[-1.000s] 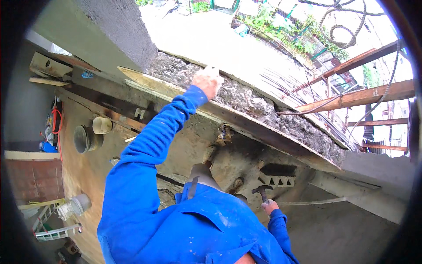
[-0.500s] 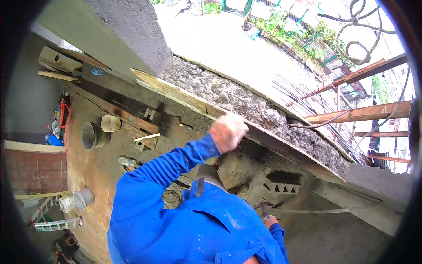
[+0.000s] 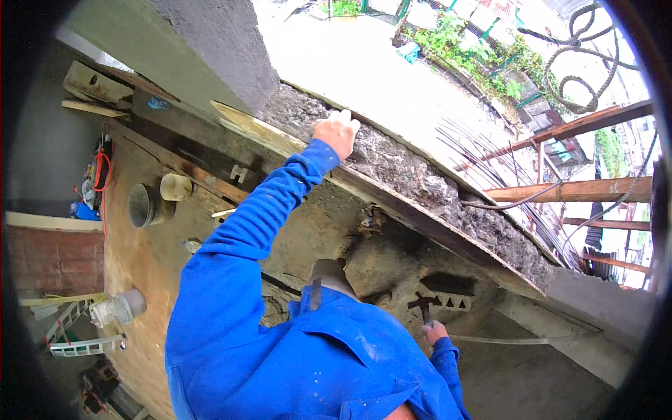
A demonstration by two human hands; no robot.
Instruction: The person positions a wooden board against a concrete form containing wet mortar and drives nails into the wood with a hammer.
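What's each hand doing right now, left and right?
Left hand: resting on the rough concrete wall top, holding nothing.
Right hand: closed on a hammer.

Rough concrete ledge (image 3: 420, 185) runs diagonally under flat daylight. Beyond the ledge: pale slab (image 3: 364, 63), rusty steel bars (image 3: 483, 150), timber beams (image 3: 574, 189), coiled rope (image 3: 570, 70), greenery (image 3: 483, 49). Below the ledge: stained brown floor (image 3: 133, 259), grey column (image 3: 203, 42), brick wall (image 3: 42, 262).
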